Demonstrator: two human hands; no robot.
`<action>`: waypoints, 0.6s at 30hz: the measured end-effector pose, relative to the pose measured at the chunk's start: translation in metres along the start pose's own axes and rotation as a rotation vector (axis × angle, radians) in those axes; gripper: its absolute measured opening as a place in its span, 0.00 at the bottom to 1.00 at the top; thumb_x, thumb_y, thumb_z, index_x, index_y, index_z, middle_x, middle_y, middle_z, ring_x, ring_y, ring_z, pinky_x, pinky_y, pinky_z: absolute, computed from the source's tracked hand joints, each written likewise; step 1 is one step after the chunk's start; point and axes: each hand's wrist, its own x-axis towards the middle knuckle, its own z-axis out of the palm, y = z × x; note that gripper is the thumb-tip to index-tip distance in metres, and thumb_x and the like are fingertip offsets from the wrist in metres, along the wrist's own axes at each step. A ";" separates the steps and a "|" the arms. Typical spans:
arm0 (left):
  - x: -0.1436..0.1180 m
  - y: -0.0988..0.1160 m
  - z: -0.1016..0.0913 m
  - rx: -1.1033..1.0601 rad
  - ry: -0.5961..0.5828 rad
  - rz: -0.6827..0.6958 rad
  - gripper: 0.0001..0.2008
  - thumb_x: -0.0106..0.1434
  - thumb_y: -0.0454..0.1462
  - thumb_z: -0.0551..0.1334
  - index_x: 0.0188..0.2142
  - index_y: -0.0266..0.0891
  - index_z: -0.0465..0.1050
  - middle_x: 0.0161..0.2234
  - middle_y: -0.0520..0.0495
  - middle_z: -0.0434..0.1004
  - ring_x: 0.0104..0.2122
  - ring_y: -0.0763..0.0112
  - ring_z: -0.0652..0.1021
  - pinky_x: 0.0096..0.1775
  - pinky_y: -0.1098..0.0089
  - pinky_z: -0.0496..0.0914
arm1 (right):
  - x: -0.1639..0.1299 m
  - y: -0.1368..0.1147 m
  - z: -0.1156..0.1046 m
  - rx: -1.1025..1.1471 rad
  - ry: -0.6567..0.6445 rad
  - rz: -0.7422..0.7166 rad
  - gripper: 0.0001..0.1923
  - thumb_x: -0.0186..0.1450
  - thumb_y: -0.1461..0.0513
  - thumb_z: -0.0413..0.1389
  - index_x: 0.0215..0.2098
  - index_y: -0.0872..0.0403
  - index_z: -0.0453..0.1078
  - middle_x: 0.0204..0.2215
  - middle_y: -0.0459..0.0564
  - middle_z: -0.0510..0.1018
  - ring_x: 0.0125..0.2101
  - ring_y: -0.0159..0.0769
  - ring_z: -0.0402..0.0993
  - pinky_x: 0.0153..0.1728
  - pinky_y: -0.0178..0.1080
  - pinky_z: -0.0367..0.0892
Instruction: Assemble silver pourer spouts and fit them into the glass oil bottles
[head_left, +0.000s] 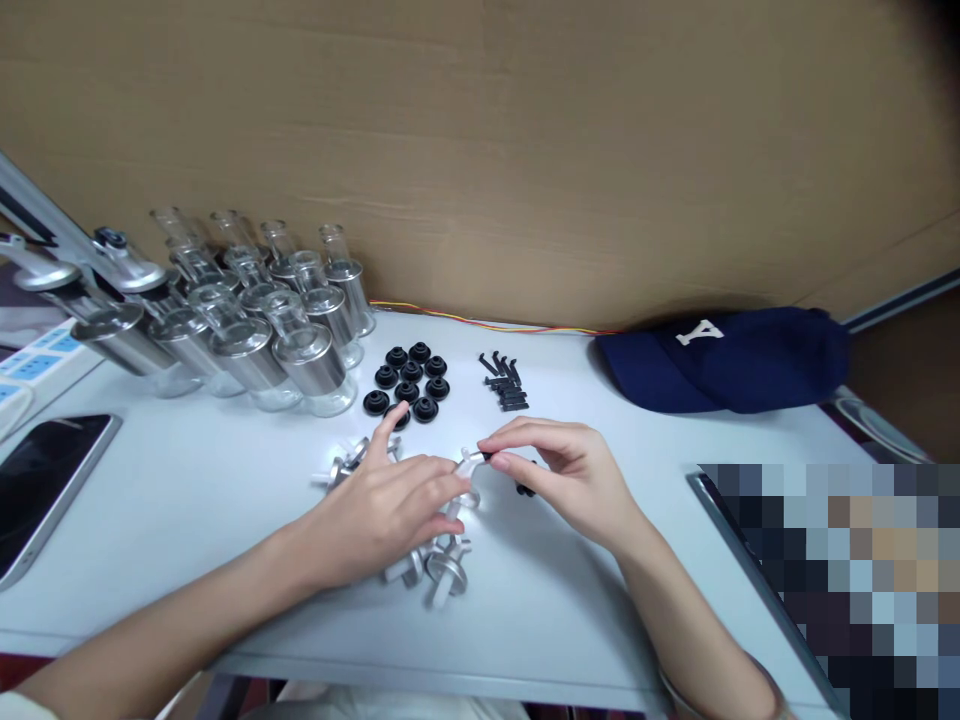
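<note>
Both hands mid-assembly: left hand (390, 505) gripping silver fitting (469, 462), right hand (566, 470) pinching black pin (486, 457) into it; most black pins (506, 385), rubber caps (409, 385) waiting on bench (187, 480).

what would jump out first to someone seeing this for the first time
Probably the two hands at the centre of the white table: the left hand and right hand pinch a small silver fitting between them. Next, the cluster of glass-and-metal bottles at back left and the navy cap at back right.

The single head-worn camera looks forward and down at close range over the white table (187, 480), facing the cardboard wall (480, 150).
</note>
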 end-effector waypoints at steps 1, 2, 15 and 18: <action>0.000 0.000 0.000 -0.005 -0.002 0.005 0.08 0.70 0.37 0.53 0.45 0.36 0.62 0.33 0.47 0.80 0.35 0.74 0.80 0.62 0.45 0.49 | 0.000 -0.001 -0.001 0.028 -0.015 0.032 0.05 0.61 0.61 0.60 0.33 0.52 0.79 0.31 0.50 0.82 0.31 0.35 0.77 0.35 0.37 0.71; 0.000 0.000 0.000 -0.012 -0.003 0.013 0.07 0.70 0.37 0.53 0.46 0.36 0.62 0.34 0.47 0.80 0.36 0.74 0.80 0.62 0.45 0.49 | 0.000 -0.001 -0.001 0.071 -0.032 0.074 0.06 0.62 0.60 0.60 0.34 0.52 0.79 0.31 0.50 0.82 0.31 0.34 0.77 0.35 0.37 0.71; 0.000 -0.002 0.001 -0.038 -0.025 0.118 0.12 0.72 0.37 0.48 0.53 0.38 0.55 0.37 0.45 0.79 0.39 0.71 0.79 0.43 0.66 0.74 | -0.004 0.002 -0.003 0.742 -0.459 0.457 0.20 0.63 0.55 0.59 0.51 0.56 0.72 0.25 0.46 0.72 0.26 0.29 0.66 0.30 0.35 0.63; 0.000 -0.002 0.001 -0.038 -0.034 0.125 0.10 0.72 0.36 0.48 0.51 0.37 0.56 0.36 0.46 0.79 0.38 0.71 0.79 0.41 0.67 0.75 | -0.004 0.003 -0.004 0.760 -0.480 0.423 0.18 0.64 0.56 0.58 0.49 0.56 0.72 0.26 0.46 0.72 0.29 0.30 0.67 0.32 0.35 0.64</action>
